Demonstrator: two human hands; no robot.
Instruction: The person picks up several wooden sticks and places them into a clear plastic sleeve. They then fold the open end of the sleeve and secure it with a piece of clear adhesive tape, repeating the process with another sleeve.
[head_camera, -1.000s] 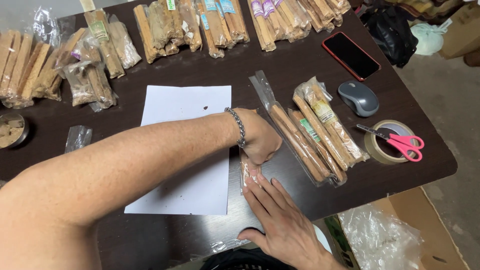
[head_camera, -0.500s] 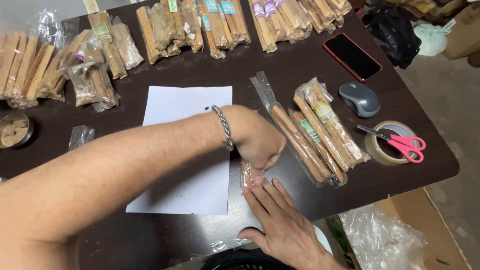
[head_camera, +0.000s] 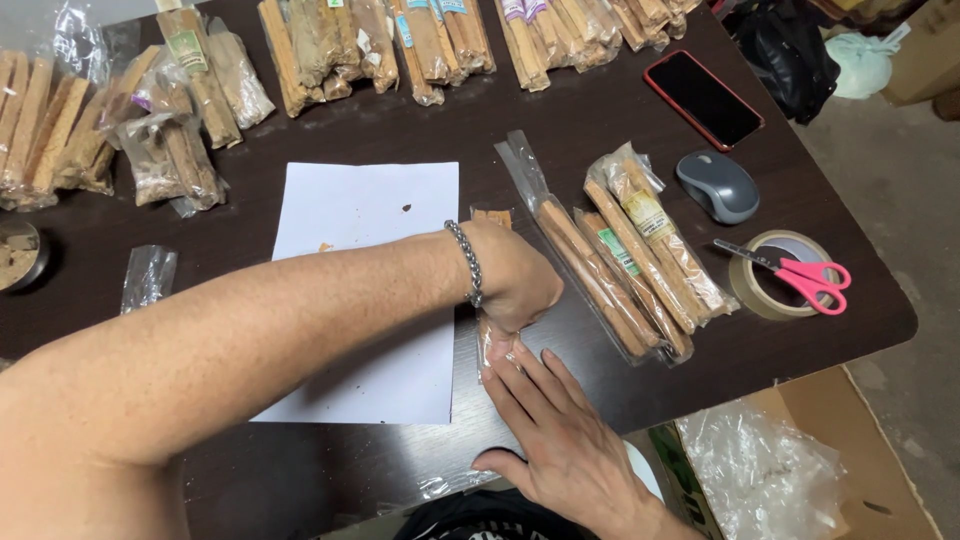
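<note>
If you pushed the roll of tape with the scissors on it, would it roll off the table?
Probably not: the tape lies flat, so it would likely slide. The scissors resting loosely on top might slip off. It sits near the table edge.

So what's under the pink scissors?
The pink scissors lie on a roll of tape, which sits on the dark table. The bit of tape right beneath them is hidden.

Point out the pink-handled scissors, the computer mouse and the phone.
pink-handled scissors (head_camera: 812, 279): head view, on the pink handles, lying over the tape roll.
computer mouse (head_camera: 717, 186): head view, middle of its grey back.
phone (head_camera: 703, 99): head view, centre of its dark screen.
</note>
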